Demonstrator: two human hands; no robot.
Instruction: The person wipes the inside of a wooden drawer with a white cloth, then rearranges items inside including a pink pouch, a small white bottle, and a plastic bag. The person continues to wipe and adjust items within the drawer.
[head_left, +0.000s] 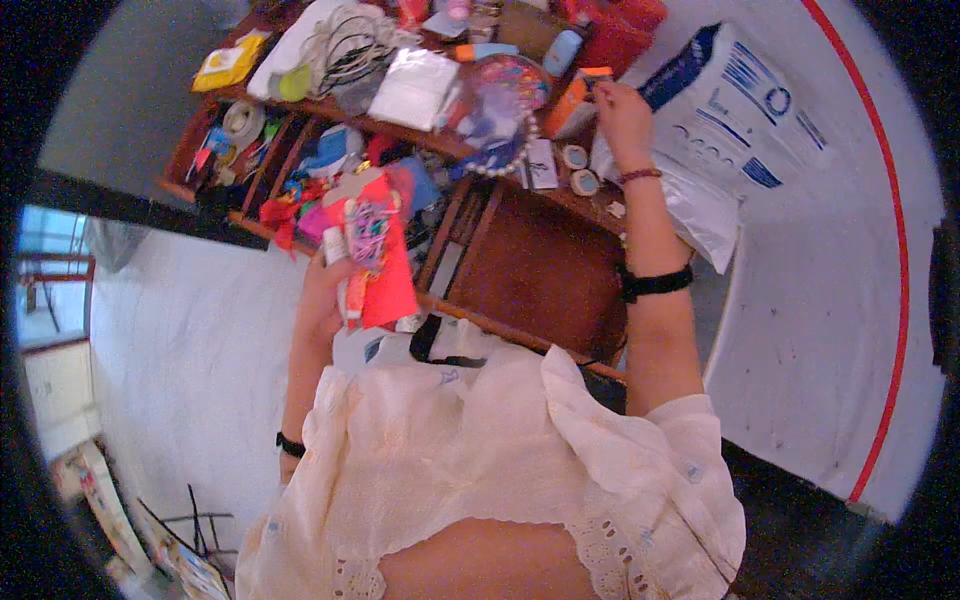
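My left hand (328, 277) grips a bundle over the open drawers. In it are a red paper packet (397, 281), a tangle of multicoloured hair ties or cords (367, 229) and a small white tube-like item (334, 244). My right hand (626, 124) reaches over the dresser top, its fingers closed at the upper corner of an orange-and-white box (574, 105). Left of that box lies a round container of colourful small items (517, 79), with a string of white beads (499, 171) along its near edge. Blur hides the exact finger contact.
A wooden drawer (547, 262) stands pulled out, its brown bottom showing. Two drawers with jumbled small items (232, 142) are open on the left. Coiled cables (349, 49), a clear plastic packet (415, 88) and a yellow packet (229, 61) lie on top. A large white printed bag (735, 112) stands right.
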